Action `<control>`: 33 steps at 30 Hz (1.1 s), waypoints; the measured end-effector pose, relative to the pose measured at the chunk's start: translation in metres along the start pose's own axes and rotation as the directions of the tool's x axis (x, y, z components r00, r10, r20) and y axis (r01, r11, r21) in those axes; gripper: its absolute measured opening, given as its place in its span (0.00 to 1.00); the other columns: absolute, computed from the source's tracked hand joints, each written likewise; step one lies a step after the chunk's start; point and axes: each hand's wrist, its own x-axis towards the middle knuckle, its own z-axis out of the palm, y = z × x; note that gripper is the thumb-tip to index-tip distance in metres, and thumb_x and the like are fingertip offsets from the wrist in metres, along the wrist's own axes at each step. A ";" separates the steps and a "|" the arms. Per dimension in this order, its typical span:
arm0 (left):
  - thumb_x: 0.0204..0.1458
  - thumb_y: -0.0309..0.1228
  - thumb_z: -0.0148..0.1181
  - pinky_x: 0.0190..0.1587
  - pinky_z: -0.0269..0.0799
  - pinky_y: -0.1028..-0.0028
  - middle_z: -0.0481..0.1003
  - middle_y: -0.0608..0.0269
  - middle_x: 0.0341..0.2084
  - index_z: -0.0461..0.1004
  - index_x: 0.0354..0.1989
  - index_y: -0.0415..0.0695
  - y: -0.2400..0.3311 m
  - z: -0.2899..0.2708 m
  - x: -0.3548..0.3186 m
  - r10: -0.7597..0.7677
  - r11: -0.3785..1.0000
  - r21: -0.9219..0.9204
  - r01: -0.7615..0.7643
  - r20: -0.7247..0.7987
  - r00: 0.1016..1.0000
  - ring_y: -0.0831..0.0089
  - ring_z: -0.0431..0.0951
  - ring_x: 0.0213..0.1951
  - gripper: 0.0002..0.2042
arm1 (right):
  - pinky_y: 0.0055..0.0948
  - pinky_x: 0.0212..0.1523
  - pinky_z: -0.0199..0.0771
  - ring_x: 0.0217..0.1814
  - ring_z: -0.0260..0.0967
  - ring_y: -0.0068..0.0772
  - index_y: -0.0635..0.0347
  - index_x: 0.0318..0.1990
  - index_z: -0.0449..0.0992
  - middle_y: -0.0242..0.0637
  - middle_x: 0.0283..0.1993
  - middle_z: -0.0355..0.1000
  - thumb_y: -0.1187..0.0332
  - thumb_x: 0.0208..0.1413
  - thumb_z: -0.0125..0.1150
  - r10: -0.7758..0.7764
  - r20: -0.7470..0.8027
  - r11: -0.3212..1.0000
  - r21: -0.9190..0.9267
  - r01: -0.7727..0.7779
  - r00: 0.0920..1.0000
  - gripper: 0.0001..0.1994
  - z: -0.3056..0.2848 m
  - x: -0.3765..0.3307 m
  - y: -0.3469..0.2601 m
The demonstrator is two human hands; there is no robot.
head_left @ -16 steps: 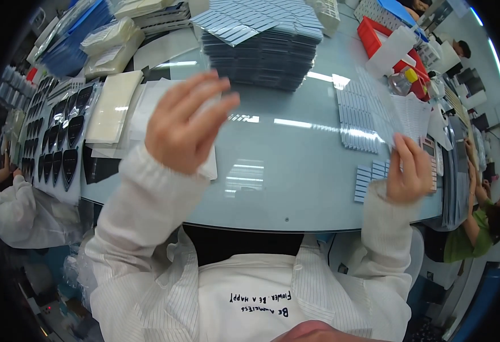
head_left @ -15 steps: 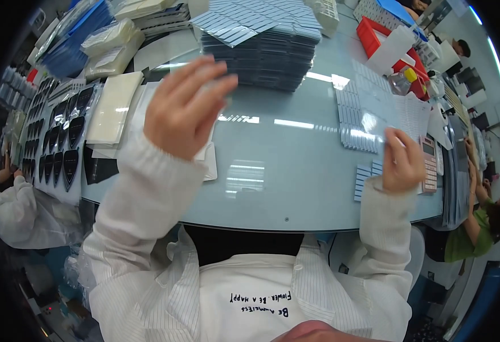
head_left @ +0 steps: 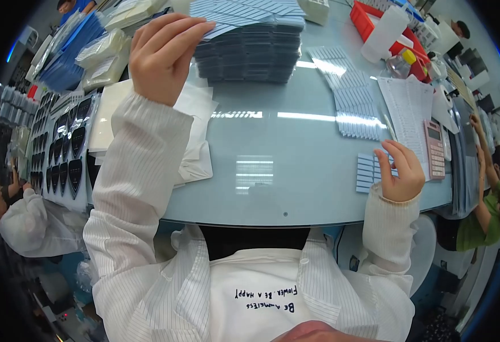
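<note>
A tall stack of flat sheets point(head_left: 247, 54) with light blue rectangles on top stands at the far middle of the table. My left hand point(head_left: 161, 54) reaches to its near left corner, fingers pressed together on the edge of the top sheet point(head_left: 233, 18); the thumb is mostly hidden. At the right, my right hand point(head_left: 401, 171) hovers with fingers curved and thumb apart, holding nothing I can see. Beneath it lies a small blue-striped sheet point(head_left: 366, 174), partly covered by the hand. Beyond that, a fanned row of similar sheets point(head_left: 357, 111) runs away from me.
Printed paper point(head_left: 407, 100), a pen point(head_left: 390, 127) and a pink calculator point(head_left: 434, 149) lie at the right, near a red tray point(head_left: 365, 21) and white bottle point(head_left: 383, 35). Black shield-shaped pieces point(head_left: 75, 174), cream packs point(head_left: 104, 62) and white sheets point(head_left: 197, 162) lie left. Other people sit at both sides.
My left hand has moved forward to the corner of the tall stack. My right hand has come slightly nearer to me, over the small blue-striped sheet. The view has shifted a little.
</note>
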 end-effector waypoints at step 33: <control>0.45 0.14 0.61 0.64 0.66 0.48 0.79 0.53 0.52 0.82 0.43 0.46 0.119 -0.062 -0.065 0.203 0.793 -0.530 0.301 0.696 0.689 0.51 0.76 0.58 0.17 | 0.32 0.42 0.76 0.42 0.75 0.41 0.65 0.40 0.83 0.45 0.48 0.80 0.76 0.34 0.79 0.080 0.232 0.994 0.060 -0.096 0.969 0.20 -0.041 -0.072 0.013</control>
